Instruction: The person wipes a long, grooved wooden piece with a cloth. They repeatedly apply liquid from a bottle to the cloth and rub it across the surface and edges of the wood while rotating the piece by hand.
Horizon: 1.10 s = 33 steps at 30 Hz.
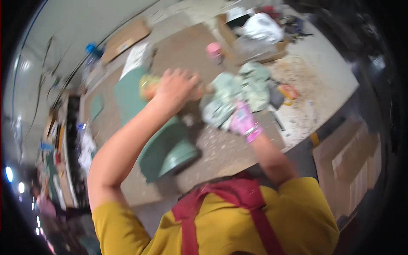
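Observation:
Wrapped around a blurred yellow-orange, bottle-like thing [147, 86] is my bare left hand [177, 87]. That thing lies sideways in my grip, and its narrower tan end points right, at a crumpled pale green cloth [221, 100]. My right hand [245, 121], in a pink glove, grips the near edge of the cloth; its fingertips are partly hidden in the folds. Under my left forearm runs a long green sheet or panel [127, 95], with a curved green piece [170, 148] at its near end.
A worn brown board [229, 146] covers part of the pale table [335, 80]. Behind stand a pink-capped container [214, 52] and a cardboard box [227, 36] with white plastic bags. Dark and orange small items lie right of the cloth. A cardboard carton [352, 157] is at right.

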Motion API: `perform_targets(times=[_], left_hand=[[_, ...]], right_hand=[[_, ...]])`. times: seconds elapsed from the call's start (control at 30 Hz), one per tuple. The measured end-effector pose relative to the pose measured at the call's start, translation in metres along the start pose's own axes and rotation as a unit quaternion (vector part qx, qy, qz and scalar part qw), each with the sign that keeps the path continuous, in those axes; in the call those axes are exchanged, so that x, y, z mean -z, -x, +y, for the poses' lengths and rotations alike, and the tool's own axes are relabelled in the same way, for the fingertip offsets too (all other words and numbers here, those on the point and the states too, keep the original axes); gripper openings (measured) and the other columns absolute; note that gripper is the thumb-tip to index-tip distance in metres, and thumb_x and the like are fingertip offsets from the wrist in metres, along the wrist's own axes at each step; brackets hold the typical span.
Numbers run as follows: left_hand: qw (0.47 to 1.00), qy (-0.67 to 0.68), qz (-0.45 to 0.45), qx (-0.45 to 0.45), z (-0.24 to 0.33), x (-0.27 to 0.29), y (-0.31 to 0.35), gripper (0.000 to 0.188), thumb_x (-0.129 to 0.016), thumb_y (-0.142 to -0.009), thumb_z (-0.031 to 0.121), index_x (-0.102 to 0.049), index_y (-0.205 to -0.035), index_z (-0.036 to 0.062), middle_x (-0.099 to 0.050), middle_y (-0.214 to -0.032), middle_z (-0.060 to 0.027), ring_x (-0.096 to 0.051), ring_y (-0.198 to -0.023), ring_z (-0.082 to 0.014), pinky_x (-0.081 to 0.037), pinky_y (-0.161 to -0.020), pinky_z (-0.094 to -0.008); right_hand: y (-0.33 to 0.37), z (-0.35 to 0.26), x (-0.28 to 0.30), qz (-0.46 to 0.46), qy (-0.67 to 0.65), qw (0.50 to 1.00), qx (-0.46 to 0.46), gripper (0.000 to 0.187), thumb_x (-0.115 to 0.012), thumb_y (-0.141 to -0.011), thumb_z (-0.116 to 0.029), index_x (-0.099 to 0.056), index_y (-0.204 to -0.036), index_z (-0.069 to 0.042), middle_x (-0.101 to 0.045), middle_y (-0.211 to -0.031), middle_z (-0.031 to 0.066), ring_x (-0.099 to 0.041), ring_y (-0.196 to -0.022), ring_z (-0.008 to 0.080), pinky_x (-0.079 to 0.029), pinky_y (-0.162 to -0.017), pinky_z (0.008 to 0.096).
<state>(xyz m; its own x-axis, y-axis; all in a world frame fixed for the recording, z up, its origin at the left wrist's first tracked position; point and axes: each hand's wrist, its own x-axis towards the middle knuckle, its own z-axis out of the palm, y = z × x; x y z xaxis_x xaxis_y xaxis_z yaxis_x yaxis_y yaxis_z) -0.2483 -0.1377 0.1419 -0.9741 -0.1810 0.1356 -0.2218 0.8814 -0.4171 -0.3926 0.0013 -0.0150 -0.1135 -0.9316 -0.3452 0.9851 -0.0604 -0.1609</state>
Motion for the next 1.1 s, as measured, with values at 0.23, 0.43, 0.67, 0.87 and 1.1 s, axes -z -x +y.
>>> perform_targets(times=[0.23, 0.43, 0.67, 0.87, 1.1], left_hand=[[0.999, -0.004, -0.012, -0.052, 0.017, -0.002, 0.014, 0.036, -0.058, -0.076, 0.018, -0.054, -0.111, 0.0095, -0.06, -0.093, -0.0082, -0.058, -0.089, -0.0243, -0.043, -0.073, -0.0393], [0.998, 0.016, -0.047, -0.05, 0.009, -0.007, 0.013, 0.04, -0.061, -0.074, 0.02, -0.055, -0.112, 0.0098, -0.062, -0.094, -0.0086, -0.058, -0.09, -0.0248, -0.043, -0.075, -0.0395], [0.998, 0.002, -0.054, -0.045, -0.011, -0.02, 0.028, 0.049, -0.066, -0.069, 0.019, -0.056, -0.116, 0.0105, -0.061, -0.095, -0.0087, -0.058, -0.09, -0.0259, -0.042, -0.077, -0.0405], [0.996, 0.016, -0.059, -0.061, -0.009, -0.007, 0.027, 0.052, -0.068, -0.066, 0.018, -0.055, -0.116, 0.0095, -0.06, -0.092, -0.0088, -0.057, -0.088, -0.0267, -0.042, -0.076, -0.0409], [0.999, 0.032, -0.024, -0.034, -0.013, -0.019, 0.011, 0.055, -0.071, -0.063, 0.018, -0.055, -0.115, 0.0103, -0.059, -0.093, -0.0084, -0.057, -0.089, -0.0266, -0.041, -0.075, -0.0406]], right_hand=[[0.0, 0.032, -0.008, -0.057, -0.033, 0.997, -0.036, 0.045, -0.042, -0.097, -0.038, -0.047, -0.129, -0.008, -0.059, -0.119, 0.0139, -0.062, -0.101, 0.0298, -0.05, -0.089, 0.0484], [0.012, 0.026, -0.016, 0.0, -0.021, 1.0, 0.021, 0.031, -0.035, -0.1, -0.027, -0.046, -0.126, -0.014, -0.06, -0.115, 0.0144, -0.063, -0.099, 0.0332, -0.05, -0.088, 0.0539], [0.003, 0.019, -0.004, -0.069, -0.046, 0.996, 0.013, 0.028, -0.039, -0.098, -0.026, -0.05, -0.121, -0.015, -0.064, -0.105, 0.0107, -0.065, -0.094, 0.0312, -0.052, -0.085, 0.0521], [0.005, 0.015, -0.007, -0.026, -0.011, 0.999, -0.024, 0.031, -0.039, -0.099, -0.032, -0.053, -0.112, -0.008, -0.065, -0.096, 0.0164, -0.067, -0.086, 0.0298, -0.053, -0.082, 0.0505], [0.014, 0.019, -0.015, -0.058, -0.043, 0.996, -0.056, 0.045, -0.039, -0.097, -0.035, -0.046, -0.127, -0.002, -0.062, -0.109, 0.0206, -0.064, -0.094, 0.0324, -0.051, -0.088, 0.0487]])
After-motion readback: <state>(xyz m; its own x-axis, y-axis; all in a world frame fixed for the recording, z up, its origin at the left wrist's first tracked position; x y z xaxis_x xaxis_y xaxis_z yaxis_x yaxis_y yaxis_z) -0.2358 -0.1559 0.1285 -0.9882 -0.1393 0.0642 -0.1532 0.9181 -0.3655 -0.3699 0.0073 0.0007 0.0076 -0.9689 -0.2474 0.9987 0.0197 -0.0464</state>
